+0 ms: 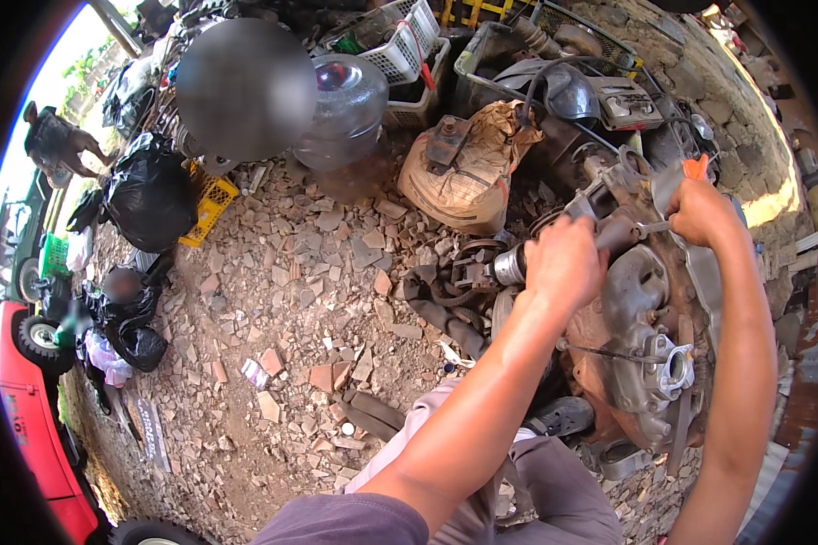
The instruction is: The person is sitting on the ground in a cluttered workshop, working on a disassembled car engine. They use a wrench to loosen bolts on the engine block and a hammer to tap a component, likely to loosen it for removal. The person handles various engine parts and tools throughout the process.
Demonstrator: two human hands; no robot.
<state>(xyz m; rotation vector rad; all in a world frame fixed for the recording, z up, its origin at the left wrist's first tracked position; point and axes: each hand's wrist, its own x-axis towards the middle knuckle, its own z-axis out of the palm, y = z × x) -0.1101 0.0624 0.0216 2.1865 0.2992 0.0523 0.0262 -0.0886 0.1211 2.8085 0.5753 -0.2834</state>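
Note:
My left hand point(565, 265) is wrapped over a dark cylindrical metal part point(618, 233) on the engine. A silver ribbed cylinder end point(510, 266) shows on the other side of that hand; whether the two are one piece is hidden. My right hand point(704, 214) is closed round a hand tool with an orange end point(696, 168) sticking up above the fist. From the fist a metal shaft point(654, 228) points left to the cylindrical part. The rusty, grey engine point(641, 304) lies below both hands, with a silver round-mouthed fitting point(674, 366) near my right forearm.
Beyond the engine stand a brown paper sack point(463, 173) with a metal block on it, a clear water jug point(345, 118) and a crate of parts point(482, 54). Broken tile point(291, 291) covers the ground. Black bags point(150, 195), a red vehicle point(41, 427) and a person point(59, 141) are left.

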